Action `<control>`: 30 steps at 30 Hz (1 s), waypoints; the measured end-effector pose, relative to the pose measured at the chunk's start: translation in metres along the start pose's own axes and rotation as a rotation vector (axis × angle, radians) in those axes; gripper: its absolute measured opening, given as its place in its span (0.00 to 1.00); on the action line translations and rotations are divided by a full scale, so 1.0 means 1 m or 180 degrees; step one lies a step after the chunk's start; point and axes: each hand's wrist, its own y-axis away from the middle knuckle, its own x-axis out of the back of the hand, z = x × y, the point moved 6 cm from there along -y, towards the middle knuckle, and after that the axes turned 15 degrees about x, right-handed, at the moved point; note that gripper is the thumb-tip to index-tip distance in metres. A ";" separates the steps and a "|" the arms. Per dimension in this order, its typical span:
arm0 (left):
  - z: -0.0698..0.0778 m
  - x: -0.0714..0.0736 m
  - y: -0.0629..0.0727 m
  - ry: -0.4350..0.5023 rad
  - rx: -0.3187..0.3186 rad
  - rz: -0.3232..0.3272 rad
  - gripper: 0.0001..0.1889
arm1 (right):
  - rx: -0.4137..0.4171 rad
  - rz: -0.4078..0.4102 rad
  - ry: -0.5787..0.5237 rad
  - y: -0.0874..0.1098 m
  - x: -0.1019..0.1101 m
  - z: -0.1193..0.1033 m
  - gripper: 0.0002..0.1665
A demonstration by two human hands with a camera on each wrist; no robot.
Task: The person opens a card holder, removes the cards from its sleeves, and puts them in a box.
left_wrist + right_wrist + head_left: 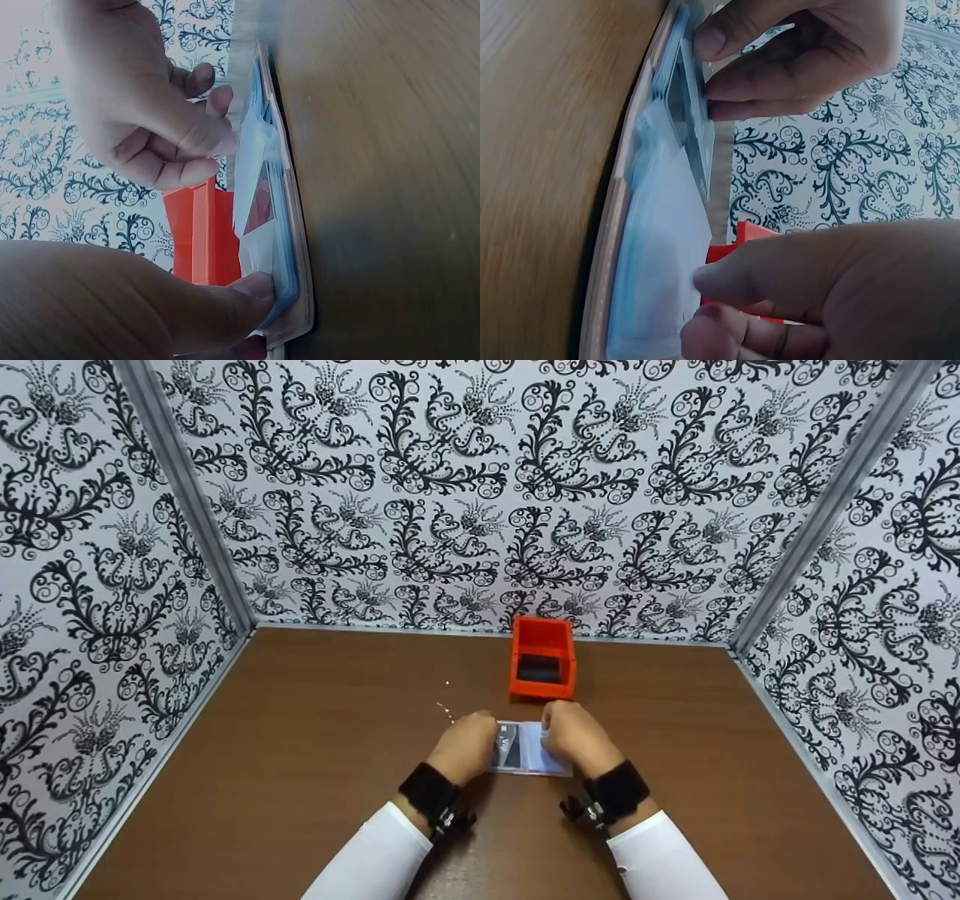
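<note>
Two hands at spread card holder (531, 748), which lies on brown table (337, 720) between them, long axis left to right. Left hand (471, 744) pinches left end; right hand (579, 739) bends fingers at right end, gripping or not, cannot tell. Orange bin (541, 689) on far side.

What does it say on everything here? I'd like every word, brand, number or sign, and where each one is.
No text can be read for certain.
Dark card in the card holder: pale marks, too small to read.
Black wrist devices: tiny pale marks, too small to read.
Orange bin: no lettering visible.
Patterned walls: decorative swirls, no lettering visible.
</note>
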 end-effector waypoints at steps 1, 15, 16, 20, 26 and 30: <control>0.000 0.000 0.000 0.0003 0.0013 -0.0004 0.07 | 0.0043 0.0041 -0.0048 -0.001 0.000 -0.002 0.07; 0.001 0.003 0.002 -0.0036 0.0046 -0.0090 0.08 | 0.0434 0.0288 -0.0579 -0.007 -0.006 -0.011 0.02; 0.001 0.004 0.002 -0.0043 0.0027 -0.0086 0.07 | 0.0443 0.0258 -0.0572 -0.007 -0.007 -0.011 0.03; 0.000 0.007 0.002 -0.0049 -0.0051 -0.0089 0.05 | 0.0481 0.0181 -0.0480 -0.007 -0.008 -0.010 0.03; -0.001 0.007 0.003 0.0077 -0.0129 -0.0129 0.07 | 0.0416 0.0149 -0.0474 -0.007 -0.007 -0.008 0.02; 0.000 0.006 0.003 0.0117 -0.0126 -0.0160 0.08 | 0.0394 0.0145 -0.0496 -0.008 -0.008 -0.008 0.02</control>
